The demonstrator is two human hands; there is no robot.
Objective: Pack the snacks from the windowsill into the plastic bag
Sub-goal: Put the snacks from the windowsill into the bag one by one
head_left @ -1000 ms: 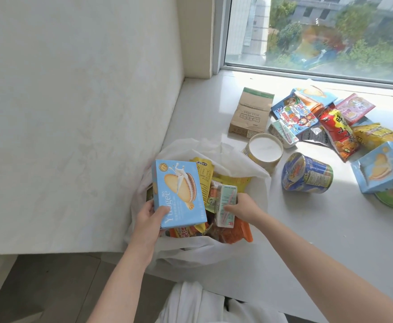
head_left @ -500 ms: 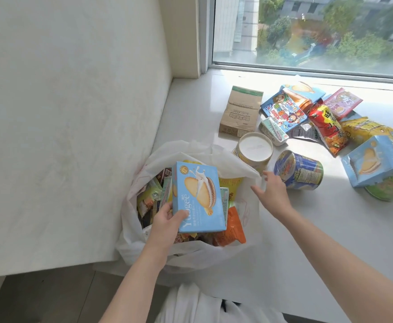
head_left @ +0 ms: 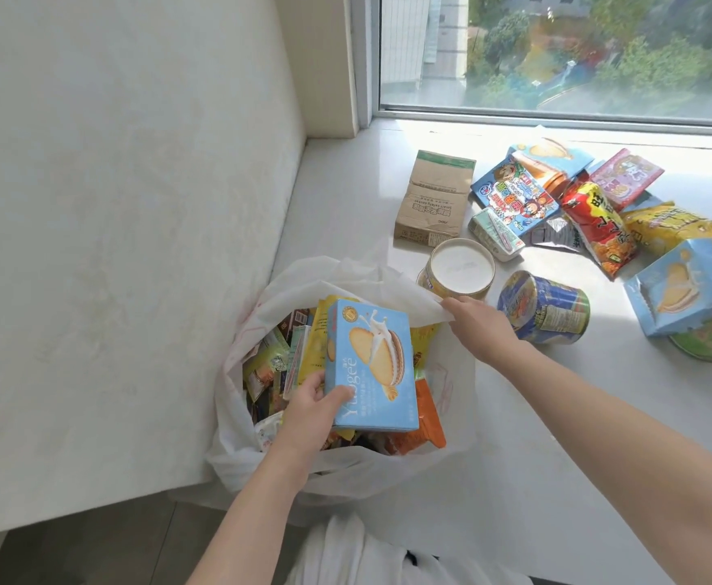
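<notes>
Where wall meets window, the white windowsill (head_left: pixel 556 415) runs wide, sunlit on its right side.

- Bag (head_left: pixel 345 470): white plastic, mouth open, at the sill's near left beside the wall; many packets inside.
- Loose snacks, far right of the sill, well apart from the bag: brown carton (head_left: pixel 432 198) lying flat; cartoon packet (head_left: pixel 514 196); red packet (head_left: pixel 599 225); yellow packet (head_left: pixel 666 225); pink packet (head_left: pixel 624 175); second blue box (head_left: pixel 683 285) resting on a green tub (head_left: pixel 708 339).
- Blue box (head_left: pixel 371 365): biscuit picture, upright over the bag's mouth.
- White-lidded tub (head_left: pixel 461 266): upright, just behind the bag's rim.
- Blue cup (head_left: pixel 544 308): on its side, beside the tub.
- Left hand (head_left: pixel 307 411): grips the blue box at its lower left corner.
- Right hand (head_left: pixel 476 327): pinches the bag's far rim.
</notes>
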